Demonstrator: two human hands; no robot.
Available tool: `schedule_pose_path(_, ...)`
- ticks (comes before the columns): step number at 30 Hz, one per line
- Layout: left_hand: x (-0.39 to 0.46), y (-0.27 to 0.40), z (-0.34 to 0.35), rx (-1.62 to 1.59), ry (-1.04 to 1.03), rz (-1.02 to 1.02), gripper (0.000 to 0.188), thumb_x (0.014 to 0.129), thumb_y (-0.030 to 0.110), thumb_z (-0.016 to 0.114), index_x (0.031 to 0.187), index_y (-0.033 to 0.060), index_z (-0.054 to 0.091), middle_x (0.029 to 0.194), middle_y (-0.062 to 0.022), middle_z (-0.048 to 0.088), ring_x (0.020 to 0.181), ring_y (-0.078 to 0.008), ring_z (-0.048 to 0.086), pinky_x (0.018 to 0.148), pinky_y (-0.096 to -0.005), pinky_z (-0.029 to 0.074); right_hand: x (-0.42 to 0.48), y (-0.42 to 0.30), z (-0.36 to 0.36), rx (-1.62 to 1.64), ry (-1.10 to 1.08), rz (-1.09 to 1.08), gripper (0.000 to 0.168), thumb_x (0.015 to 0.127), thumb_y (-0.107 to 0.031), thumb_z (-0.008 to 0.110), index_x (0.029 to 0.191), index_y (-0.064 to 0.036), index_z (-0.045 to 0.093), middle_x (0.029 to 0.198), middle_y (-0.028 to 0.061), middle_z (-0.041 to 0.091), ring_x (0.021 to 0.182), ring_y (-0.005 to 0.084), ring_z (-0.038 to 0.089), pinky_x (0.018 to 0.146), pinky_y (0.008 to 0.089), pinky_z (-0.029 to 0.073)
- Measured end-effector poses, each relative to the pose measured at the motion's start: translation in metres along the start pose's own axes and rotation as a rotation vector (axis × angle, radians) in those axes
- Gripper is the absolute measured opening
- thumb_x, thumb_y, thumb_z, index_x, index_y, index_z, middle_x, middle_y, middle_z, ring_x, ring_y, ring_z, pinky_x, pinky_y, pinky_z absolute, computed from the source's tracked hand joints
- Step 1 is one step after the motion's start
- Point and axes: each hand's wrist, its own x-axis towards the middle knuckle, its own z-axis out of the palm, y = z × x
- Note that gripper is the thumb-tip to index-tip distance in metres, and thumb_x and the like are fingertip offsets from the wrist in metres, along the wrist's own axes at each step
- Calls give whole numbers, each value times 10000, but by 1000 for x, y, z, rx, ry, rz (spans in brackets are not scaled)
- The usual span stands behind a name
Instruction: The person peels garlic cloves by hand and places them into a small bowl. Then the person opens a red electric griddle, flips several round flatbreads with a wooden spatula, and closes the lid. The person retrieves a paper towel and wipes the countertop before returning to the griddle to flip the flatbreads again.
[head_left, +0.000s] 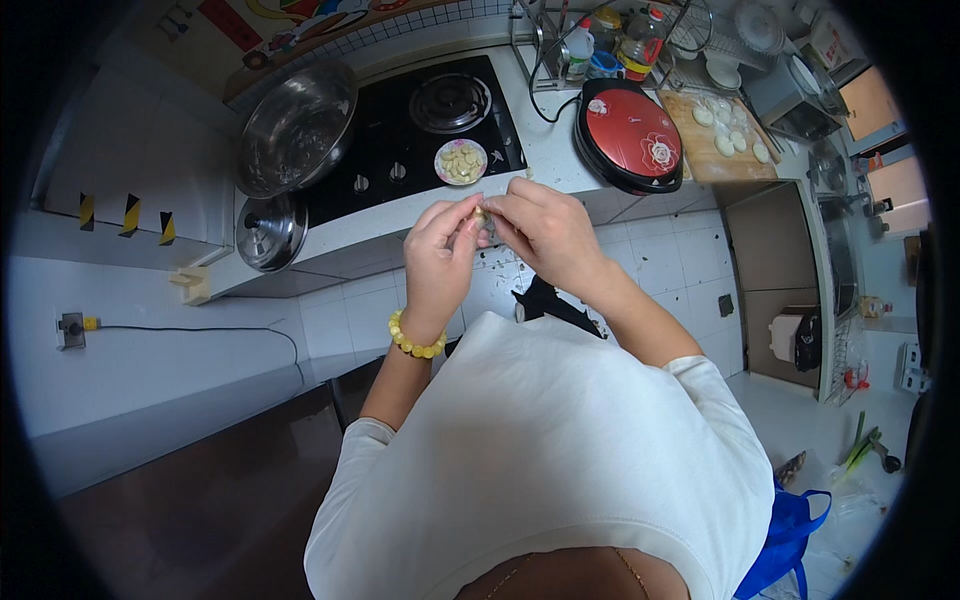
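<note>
My left hand (441, 241) and my right hand (551, 234) meet in front of the counter edge, fingertips almost touching. Pinched in the left fingers is a small yellowish piece (480, 216), perhaps a bean or clove; the fingers partly hide it. The right thumb and forefinger grip its upper end. A yellow bead bracelet circles the left wrist. Just beyond the hands, a small pink-patterned plate (440, 174) sits at the front of the black cooktop (390, 142). On it lie several pale, flat pieces (461, 160) like peeled cloves or shelled beans.
Left on the cooktop stands a large steel bowl (300, 127), with a steel lid (271, 234) nearer. A red electric griddle (634, 131) and a wooden board (697, 154) with dough rounds (724, 145) stand right. Dark scraps (637, 257) litter the tiled floor.
</note>
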Motion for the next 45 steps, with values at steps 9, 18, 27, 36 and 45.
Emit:
schedule_pose_path(9,-2,1,7,90,52,60,214,865,-56,557,1066,-55,629,873,-92,605,718,-130,639,641,-236,525,-3,0,4,-17,56,14,114,768,-86,676,844,-38,605,743,94,531,647,273,569,555,365,465)
schedule_pose_path(18,1,-2,5,17,82,79,185,879,-10,596,1053,-31,654,942,-81,635,808,-110,601,717,-216,487,-9,4,4,110,58,206,107,809,-60,630,913,-37,646,758,105,555,655,273,573,576,359,468)
schedule_pose_path(27,3,7,3,240,90,191,217,833,-43,608,1040,-25,669,896,-103,644,777,-159,613,680,-239,484,-3,1,-5,372,-5,304,135,817,-75,648,931,-10,680,746,109,584,618,233,556,570,322,441)
schedule_pose_path(36,5,0,1,392,55,308,203,821,-54,602,1014,-35,663,868,-126,631,729,-201,605,625,-270,476,-2,5,-3,321,-36,228,105,800,-75,636,865,5,655,717,118,569,620,263,553,566,340,439)
schedule_pose_path(45,6,0,1,414,71,326,200,806,-53,606,997,-30,662,835,-135,621,706,-229,599,611,-291,473,-6,7,4,289,20,241,115,802,-49,630,894,11,664,702,93,537,586,202,518,534,307,415)
